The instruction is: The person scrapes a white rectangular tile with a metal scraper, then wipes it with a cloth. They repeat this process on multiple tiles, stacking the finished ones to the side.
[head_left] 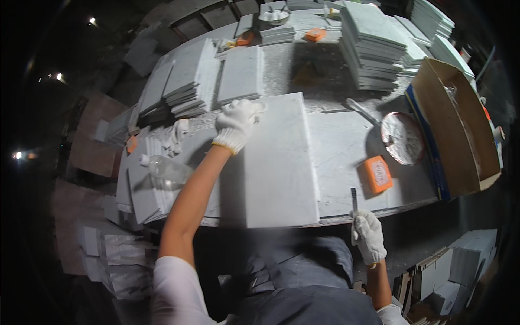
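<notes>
Wht gloves, pale grey tile [279, 162] — orange block [378, 174], brown box [460, 130].

An open brown cardboard box [460, 130] (blue along its outer side) lies at the worktable's right edge, with a clear plastic bottle [165, 170] lying left.

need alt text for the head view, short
A person's gloved left hand presses the far edge of a large grey stone tile on a dusty workbench, while the gloved right hand holds a thin blade at the bench's near edge.
</notes>
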`<state>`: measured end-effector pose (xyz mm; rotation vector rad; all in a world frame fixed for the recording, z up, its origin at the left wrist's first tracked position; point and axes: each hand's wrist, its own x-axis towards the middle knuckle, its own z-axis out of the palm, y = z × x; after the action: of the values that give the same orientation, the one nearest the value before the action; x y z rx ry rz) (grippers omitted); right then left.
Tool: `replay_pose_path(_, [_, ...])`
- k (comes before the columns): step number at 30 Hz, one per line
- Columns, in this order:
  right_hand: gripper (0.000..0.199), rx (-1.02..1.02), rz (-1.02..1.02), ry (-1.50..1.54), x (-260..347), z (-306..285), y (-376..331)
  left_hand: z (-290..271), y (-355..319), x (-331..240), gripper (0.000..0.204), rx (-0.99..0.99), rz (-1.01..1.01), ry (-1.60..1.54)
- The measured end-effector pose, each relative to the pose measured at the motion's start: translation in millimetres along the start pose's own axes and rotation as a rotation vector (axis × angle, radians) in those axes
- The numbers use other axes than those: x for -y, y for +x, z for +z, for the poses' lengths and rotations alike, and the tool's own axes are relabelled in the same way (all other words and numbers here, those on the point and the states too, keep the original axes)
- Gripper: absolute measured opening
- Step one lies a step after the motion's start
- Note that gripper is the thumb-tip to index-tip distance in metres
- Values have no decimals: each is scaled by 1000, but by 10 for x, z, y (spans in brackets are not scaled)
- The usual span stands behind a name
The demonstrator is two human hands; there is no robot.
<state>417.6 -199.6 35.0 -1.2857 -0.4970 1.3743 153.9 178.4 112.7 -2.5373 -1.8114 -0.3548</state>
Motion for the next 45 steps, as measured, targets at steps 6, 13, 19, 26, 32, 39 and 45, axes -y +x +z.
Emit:
replay_pose_path(6, [29, 28, -47, -78, -28, 101, 39, -1, 68, -76, 23, 108, -102, 115])
replay_pose_path(13, [29, 29, 31, -150, 34, 195, 60, -40, -18, -140, 14, -22, 72, 120])
replay_pose_path(19, [29, 3, -4, -100, 108, 105, -25, -467, -800, -283, 7, -156, 494, 168])
replay_pose_path(26, [30, 11, -46, -134, 37, 57, -2, -215, -810, 41, 14, -267, 587, 205])
replay_pose_path(32, [29, 8, -27, -103, 147, 207, 9, -294, -741, 108, 6, -238, 589, 166])
replay_pose_path(39, [28, 16, -7, -63, 76, 115, -19, -279, -722, 232, 30, 96, 365, 156])
replay_pose_path(45, [28, -38, -27, -238, 33, 89, 9, -522, -1003, 117, 10, -155, 671, -26])
